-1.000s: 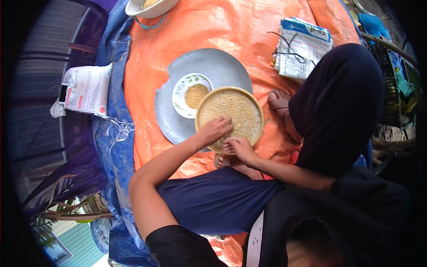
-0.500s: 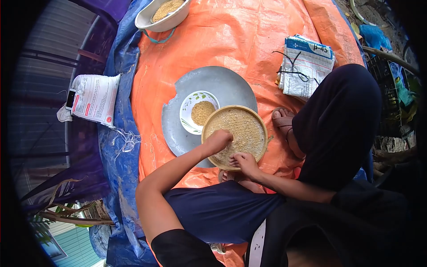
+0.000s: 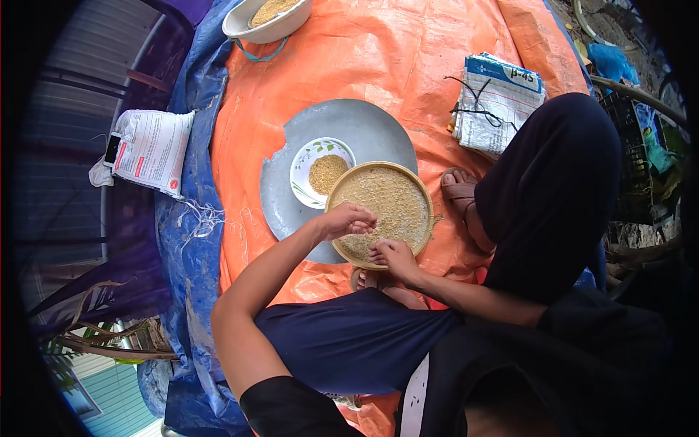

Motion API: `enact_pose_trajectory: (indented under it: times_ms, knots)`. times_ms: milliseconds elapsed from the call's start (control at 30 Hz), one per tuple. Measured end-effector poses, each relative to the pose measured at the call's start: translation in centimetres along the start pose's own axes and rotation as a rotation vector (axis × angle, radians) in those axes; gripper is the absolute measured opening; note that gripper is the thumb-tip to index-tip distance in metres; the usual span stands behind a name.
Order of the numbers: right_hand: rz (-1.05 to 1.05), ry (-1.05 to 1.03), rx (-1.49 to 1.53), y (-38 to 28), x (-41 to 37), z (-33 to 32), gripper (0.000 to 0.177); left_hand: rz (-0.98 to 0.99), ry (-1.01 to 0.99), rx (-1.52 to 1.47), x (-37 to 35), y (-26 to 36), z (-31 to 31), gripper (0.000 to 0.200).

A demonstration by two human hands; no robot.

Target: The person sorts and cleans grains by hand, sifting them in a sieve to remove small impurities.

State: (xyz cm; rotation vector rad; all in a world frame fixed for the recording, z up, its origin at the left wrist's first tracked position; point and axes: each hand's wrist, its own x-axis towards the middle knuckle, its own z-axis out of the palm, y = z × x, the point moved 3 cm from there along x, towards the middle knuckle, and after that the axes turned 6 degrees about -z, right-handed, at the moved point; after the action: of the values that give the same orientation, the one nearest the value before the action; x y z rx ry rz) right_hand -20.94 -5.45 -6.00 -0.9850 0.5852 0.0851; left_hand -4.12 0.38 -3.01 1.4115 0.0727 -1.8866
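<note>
A round woven tray (image 3: 397, 193) with a pale rim holds a thin layer of grain mixed with whitish bits. Over its left part hovers my left hand (image 3: 351, 221), its fingers loosely bent and somewhat apart. My right hand (image 3: 393, 256) is at the tray's near edge with the fingers curled in; what they hold, if anything, is hidden. Beside the tray, a white bowl with a green leaf pattern (image 3: 299, 172) contains golden grain (image 3: 328, 175). Both bowl and tray are on a grey round sheet (image 3: 371, 127) with a broken left edge, the tray overlapping its lower right side.
An orange tarp (image 3: 255, 138) lies over a blue one (image 3: 186, 291). A white basin (image 3: 280, 30) of grain stands at the far left. Folded sacks (image 3: 495, 109) tied with black cord lie right, near my sandalled foot (image 3: 462, 193). A white bag (image 3: 153, 149) is at left.
My left hand has loosened from a tighter curl and shifted slightly left. The right hand stays at the tray's near edge. The whole view has shifted a little.
</note>
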Motion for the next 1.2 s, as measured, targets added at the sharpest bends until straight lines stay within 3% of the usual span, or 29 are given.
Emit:
enact_pose_trajectory:
  times_ms: [267,1200]
  knots:
    - [0.053,-0.053,-0.015,-0.4,-0.3,-0.1,0.032,0.068,0.006,0.166,-0.8,0.5,-0.3,0.010]
    - [0.048,-0.011,-0.005,-0.5,-0.5,0.1,0.031,0.015,-0.057,0.141,-1.6,0.2,0.2,0.024]
